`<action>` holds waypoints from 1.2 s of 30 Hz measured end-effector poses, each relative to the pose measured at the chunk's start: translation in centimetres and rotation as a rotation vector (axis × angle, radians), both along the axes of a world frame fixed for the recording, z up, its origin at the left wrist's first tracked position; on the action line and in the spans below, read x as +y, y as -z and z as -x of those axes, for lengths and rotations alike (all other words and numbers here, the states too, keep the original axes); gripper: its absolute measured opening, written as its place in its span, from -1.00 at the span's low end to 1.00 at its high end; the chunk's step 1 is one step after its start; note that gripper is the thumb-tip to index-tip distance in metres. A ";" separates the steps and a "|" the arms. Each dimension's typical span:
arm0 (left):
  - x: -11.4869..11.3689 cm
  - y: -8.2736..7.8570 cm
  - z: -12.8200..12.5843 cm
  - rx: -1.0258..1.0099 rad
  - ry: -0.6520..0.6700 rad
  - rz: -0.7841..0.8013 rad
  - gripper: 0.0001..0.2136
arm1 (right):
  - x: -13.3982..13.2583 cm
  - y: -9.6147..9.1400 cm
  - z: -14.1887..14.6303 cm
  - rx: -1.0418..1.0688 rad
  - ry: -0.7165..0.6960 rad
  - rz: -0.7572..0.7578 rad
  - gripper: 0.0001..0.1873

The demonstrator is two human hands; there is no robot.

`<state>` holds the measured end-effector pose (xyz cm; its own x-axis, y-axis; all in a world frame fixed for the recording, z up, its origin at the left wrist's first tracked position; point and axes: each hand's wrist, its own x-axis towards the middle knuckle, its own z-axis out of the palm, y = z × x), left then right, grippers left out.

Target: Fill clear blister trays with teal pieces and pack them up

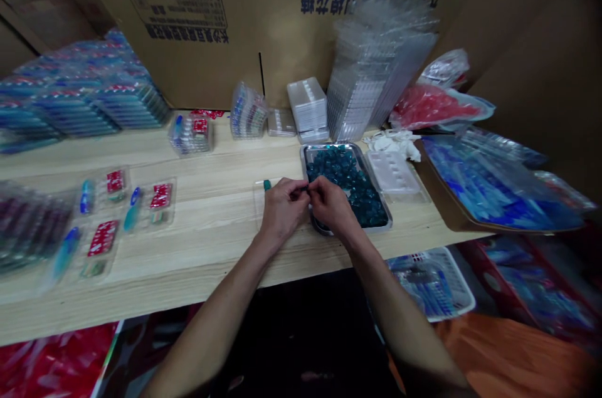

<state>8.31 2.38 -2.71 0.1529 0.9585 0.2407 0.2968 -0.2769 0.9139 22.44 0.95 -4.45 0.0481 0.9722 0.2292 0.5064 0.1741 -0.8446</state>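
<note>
My left hand (285, 210) and my right hand (333, 202) meet at the near-left rim of a metal tray (387, 217). Both are closed in a pinch, fingertips almost touching. Whatever lies between the fingers is too small and too hidden to name. Dark teal, glossy little pieces (367, 197) fill much of the tray. Partly covered by my left hand, a clear plastic blister tray (258, 205) lies on the table, with one small green-teal piece (267, 185) at its top edge.
Filled blister packs (160, 195) lie to the left, with stacked packs (79, 103) behind. Tall clear plastic trays (362, 66) stand at the back, before a large cardboard box (263, 15). On the right sits a carton of blue items (498, 185); below it, a white basket (463, 285).
</note>
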 end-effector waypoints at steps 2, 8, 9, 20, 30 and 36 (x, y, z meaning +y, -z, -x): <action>0.0 0.2 0.4 -0.030 0.051 -0.019 -0.77 | 0.0 0.2 -0.1 0.094 -0.055 0.031 -0.92; 0.2 0.5 1.1 -0.085 0.100 -0.021 -0.78 | 0.0 0.4 0.0 0.081 -0.082 0.027 -0.91; 0.2 0.6 1.0 -0.081 0.075 -0.016 -0.77 | 0.0 0.3 0.1 0.045 -0.054 0.013 -0.94; 0.2 1.6 0.3 -0.101 -0.021 0.154 -0.80 | -0.4 -0.7 1.7 -0.182 0.027 0.028 -0.91; 0.2 1.2 0.3 -0.376 0.030 0.317 -0.76 | -0.9 -2.0 2.9 -0.356 0.088 0.058 -0.88; 0.1 1.9 0.3 -0.319 -0.088 0.278 -0.75 | -1.1 -1.9 4.2 -0.444 0.088 0.043 -0.88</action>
<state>7.97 2.52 -4.63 0.0271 0.9996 -0.0069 -0.0009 0.0069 1.0000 18.27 -0.20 -2.54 0.0370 0.9779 0.2057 0.8326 0.0837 -0.5475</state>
